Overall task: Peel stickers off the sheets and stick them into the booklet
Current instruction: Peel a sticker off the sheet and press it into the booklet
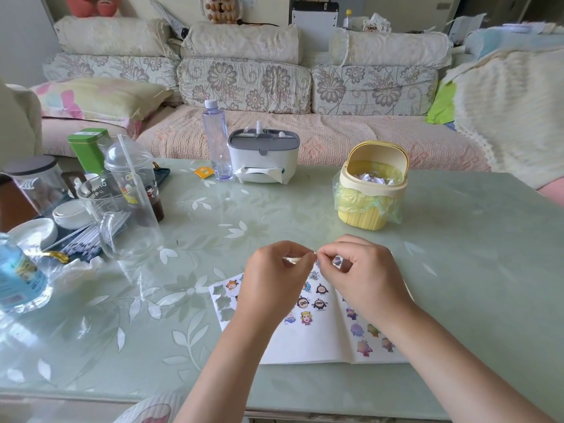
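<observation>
Lower left edge: a water bottle [18,276] with a blue label, on the pale green table [457,270]. Just right of it, left of centre: a crowd of cups and bowls, a green tin [88,149] at the back, a domed plastic cup [131,166] with a straw, a clear glass jug [122,221] in front. Upper centre: an upright clear bottle [215,141] just beside a grey-and-white tissue box [264,157].

Bottom centre: a sticker sheet [225,297] flat on the table, empty cut-outs along its left edge, cartoon figures further right, partly hidden under the left hand [274,279]. Fingers curled, thumb and forefinger pinching a tiny pale piece [312,254] in the air above the sheet; too small to tell what it bears. Meeting it from the right, the right hand [363,276], thumb and forefinger nipping the same piece, other fingers curled.

Beneath both wrists: the booklet [305,343], open, white pages flat on the table, coloured stickers on the right page; where it meets the sheet, no telling which lies on top.

Above the right hand, towards the upper right: a yellow bin [372,190] with a green liner, lid tipped back, white scraps inside, well apart from the booklet.
</observation>
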A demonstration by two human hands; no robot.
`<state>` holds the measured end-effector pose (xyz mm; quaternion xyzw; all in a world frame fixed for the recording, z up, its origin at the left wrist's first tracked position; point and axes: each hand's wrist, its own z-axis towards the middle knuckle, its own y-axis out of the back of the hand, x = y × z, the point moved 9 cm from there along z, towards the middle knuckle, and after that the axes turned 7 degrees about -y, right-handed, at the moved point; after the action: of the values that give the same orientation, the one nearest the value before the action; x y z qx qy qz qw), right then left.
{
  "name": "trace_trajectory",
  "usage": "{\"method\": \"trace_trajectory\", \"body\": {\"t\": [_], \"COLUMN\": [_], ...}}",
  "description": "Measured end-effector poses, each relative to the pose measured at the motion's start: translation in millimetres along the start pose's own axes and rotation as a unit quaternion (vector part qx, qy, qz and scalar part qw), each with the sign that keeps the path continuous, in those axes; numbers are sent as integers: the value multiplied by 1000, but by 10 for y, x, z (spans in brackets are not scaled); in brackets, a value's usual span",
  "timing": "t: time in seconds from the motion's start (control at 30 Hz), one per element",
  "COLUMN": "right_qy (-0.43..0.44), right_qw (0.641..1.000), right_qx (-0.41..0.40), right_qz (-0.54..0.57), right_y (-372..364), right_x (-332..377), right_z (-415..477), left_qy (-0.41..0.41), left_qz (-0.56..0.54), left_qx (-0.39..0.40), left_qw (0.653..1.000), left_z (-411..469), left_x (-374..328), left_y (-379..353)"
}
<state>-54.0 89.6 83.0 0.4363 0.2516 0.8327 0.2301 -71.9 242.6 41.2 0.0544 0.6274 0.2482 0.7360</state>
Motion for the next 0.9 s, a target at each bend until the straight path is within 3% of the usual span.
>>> {"method": "trace_trajectory", "body": {"t": [0.2, 0.43, 0.6, 0.9], "right_qy": [-16, -200, -217, -255], "right_qw": [1000, 964, 942, 925], "right_qx": [5, 82, 103, 78], "right_qz": [-3, 154, 233, 271], "right_y": [-19, -153, -190, -192], "right_x": [-23, -331, -326, -458], "right_z": [9, 3, -4, 2], "left_qy": [-28, 18, 6, -13], "left_qz": [15, -88, -113, -121], "left_qx": [34, 83, 76, 66], "left_qw": [999, 993, 991, 990], "left_z": [-6, -7, 7, 45], "left_x": [-63, -21, -49, -57], "left_y": [-60, -158, -174, -188]}}
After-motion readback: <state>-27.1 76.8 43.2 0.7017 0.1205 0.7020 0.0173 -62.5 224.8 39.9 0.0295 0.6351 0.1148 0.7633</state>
